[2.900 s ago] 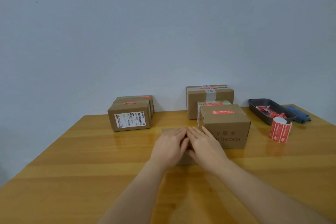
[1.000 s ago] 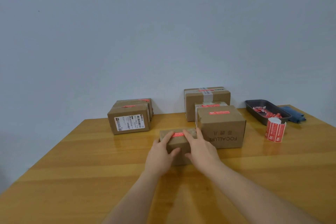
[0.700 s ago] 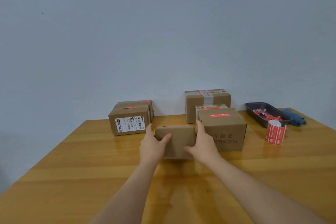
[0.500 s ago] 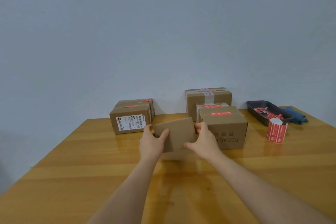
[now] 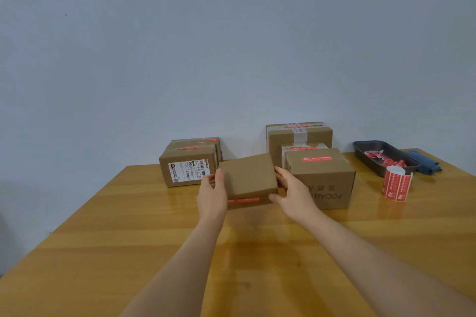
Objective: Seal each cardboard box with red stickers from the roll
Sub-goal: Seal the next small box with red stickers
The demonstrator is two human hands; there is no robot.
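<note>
Head view: left hand and right hand grip small box.

From the small box held at table centre, bare wood lies open toward 6, 7 and 8 o'clock. At 3 o'clock a larger box sits just beside it, and at 10 o'clock a labelled box stands near. The sticker roll and dark tray block the far right around 2 to 3 o'clock.

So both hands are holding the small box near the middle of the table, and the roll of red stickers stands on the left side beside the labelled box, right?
Not quite. Both hands, left and right, do hold the small box, but the head view shows the roll of red stickers standing on the right side, beside the dark tray.
</note>
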